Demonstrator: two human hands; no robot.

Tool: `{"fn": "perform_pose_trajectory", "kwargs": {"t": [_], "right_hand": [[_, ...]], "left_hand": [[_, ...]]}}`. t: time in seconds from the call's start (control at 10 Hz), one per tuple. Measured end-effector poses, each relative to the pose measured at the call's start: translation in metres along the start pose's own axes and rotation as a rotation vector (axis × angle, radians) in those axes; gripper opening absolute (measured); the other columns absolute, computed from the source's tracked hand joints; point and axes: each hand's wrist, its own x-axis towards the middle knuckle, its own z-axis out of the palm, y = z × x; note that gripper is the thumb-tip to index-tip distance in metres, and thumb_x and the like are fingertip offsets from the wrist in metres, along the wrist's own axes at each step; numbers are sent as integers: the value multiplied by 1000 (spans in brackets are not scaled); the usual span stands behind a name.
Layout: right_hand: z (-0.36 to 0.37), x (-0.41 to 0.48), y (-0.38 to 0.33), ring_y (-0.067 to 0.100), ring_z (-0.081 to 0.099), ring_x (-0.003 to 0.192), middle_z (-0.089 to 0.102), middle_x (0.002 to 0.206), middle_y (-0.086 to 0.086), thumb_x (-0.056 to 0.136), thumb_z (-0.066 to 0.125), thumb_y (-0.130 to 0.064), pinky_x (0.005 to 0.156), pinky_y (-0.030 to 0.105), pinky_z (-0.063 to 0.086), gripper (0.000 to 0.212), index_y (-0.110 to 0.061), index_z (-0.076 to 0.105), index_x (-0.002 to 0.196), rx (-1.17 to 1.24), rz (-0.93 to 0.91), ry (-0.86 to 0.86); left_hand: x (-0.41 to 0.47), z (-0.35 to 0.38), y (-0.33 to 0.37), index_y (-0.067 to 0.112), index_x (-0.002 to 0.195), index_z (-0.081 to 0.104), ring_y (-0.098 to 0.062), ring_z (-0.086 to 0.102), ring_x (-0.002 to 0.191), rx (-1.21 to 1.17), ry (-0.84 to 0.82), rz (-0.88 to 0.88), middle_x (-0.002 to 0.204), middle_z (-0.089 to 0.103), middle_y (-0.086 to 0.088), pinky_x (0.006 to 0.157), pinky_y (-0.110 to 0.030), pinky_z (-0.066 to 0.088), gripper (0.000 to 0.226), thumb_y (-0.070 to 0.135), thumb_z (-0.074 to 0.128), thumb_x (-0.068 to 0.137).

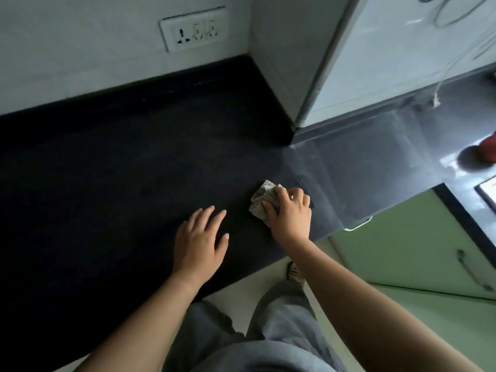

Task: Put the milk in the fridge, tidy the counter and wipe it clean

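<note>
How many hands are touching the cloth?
1. The right hand presses on the crumpled cloth on the dark counter. The left hand lies flat on the counter beside it, apart from the cloth.

Pale grey tiled walls (80,49) meet in a corner at twelve o'clock, one bearing a white plastic socket plate (193,29). At four o'clock stand green cabinet doors (402,251) with a metal bar handle (472,269), above light floor (236,299).
</note>
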Motion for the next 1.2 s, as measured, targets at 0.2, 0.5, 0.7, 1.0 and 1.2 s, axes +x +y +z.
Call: {"fn": "perform_pose_trajectory", "kwargs": {"t": [0.2, 0.5, 0.7, 1.0, 1.2], "right_hand": [[-50, 45, 102, 32, 38, 109, 44, 119, 11, 88, 51, -45, 82, 41, 39, 44, -21, 48, 124, 8, 140, 34], [-96, 153, 177, 30, 37, 117, 43, 125, 8, 88, 51, -43, 88, 41, 37, 40, -23, 48, 123, 27, 37, -56], [-105, 141, 211, 28, 40, 121, 49, 127, 4, 87, 53, -43, 88, 42, 40, 42, -25, 47, 125, -24, -383, -206], [-105, 171, 202, 31, 43, 117, 51, 123, 8, 88, 53, -44, 90, 42, 42, 41, -23, 51, 123, 29, -336, -203], [-128, 163, 215, 22, 32, 131, 41, 139, 0, 86, 55, -46, 101, 43, 34, 55, -28, 40, 136, 60, -318, -210]], "left_hand": [[35, 32, 109, 22, 130, 50, -28, 45, 128, -27, -70, 36, 139, 49, -5, 98, -47, 44, 56, 47, 36, 83], [124, 65, 217, 26, 139, 38, -25, 33, 136, 23, -82, -18, 149, 35, -5, 105, -46, 34, 59, 45, 53, 85], [126, 80, 229, 24, 141, 36, -30, 36, 135, 139, -128, -93, 150, 34, -8, 100, -53, 39, 64, 50, 51, 83], [128, 77, 233, 26, 140, 37, -28, 36, 135, 160, -124, -119, 150, 34, -7, 100, -54, 38, 64, 51, 50, 83], [125, 59, 237, 32, 146, 15, -18, 10, 144, 170, -206, -143, 158, 11, 3, 113, -55, 10, 62, 52, 36, 91]]}}
